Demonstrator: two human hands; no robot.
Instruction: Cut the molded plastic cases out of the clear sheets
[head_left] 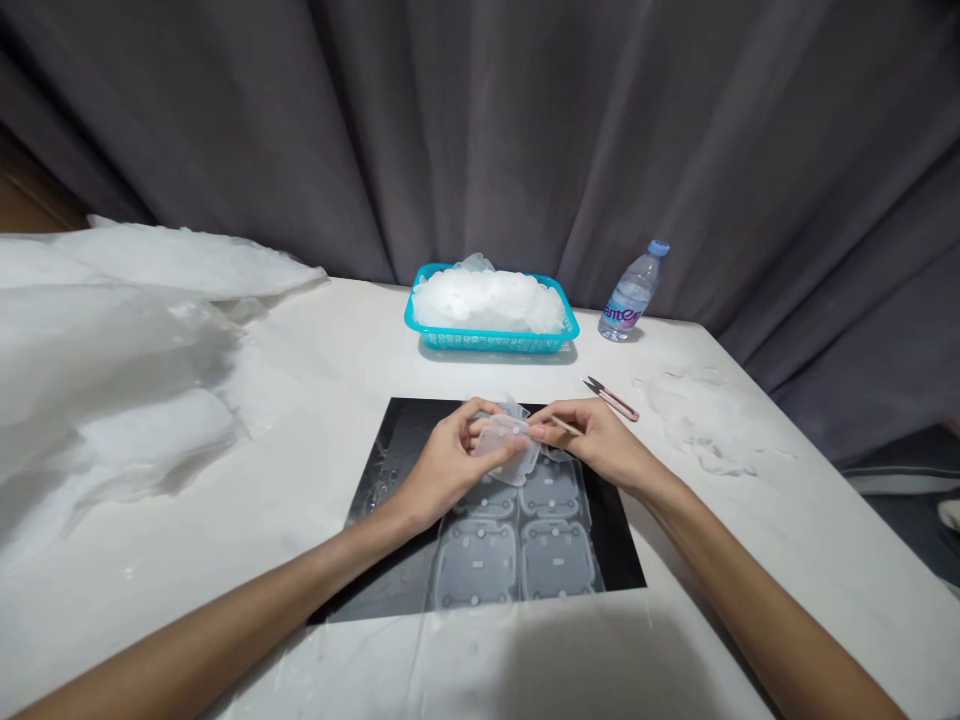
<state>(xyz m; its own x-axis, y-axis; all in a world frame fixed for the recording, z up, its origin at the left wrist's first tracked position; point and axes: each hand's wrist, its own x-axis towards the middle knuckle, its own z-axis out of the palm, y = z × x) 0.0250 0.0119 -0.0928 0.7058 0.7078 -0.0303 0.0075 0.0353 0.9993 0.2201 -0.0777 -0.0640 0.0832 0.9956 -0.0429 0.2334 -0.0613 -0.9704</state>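
My left hand (457, 455) is closed on a translucent, frosted plastic piece (504, 445), holding it up over the black mat. At the right edge of that piece, my right hand (589, 435) is pinched, with a thin pale stick (566, 427) lying between its fingers. Whether its fingertips also grip the plastic I cannot tell. Beneath both hands lies a translucent sheet (478, 570) of rounded square sections, each with small pale dots. Its far part is hidden by my hands. The black mat (619, 550) shows under the sheet.
A blue basket (491, 342) heaped with translucent pieces (487, 300) stands at the back. Right of it are a water bottle (631, 295) and thread snips (611, 398). Clear scraps (712, 420) lie at right. Large white plastic sheets (127, 350) cover the left side.
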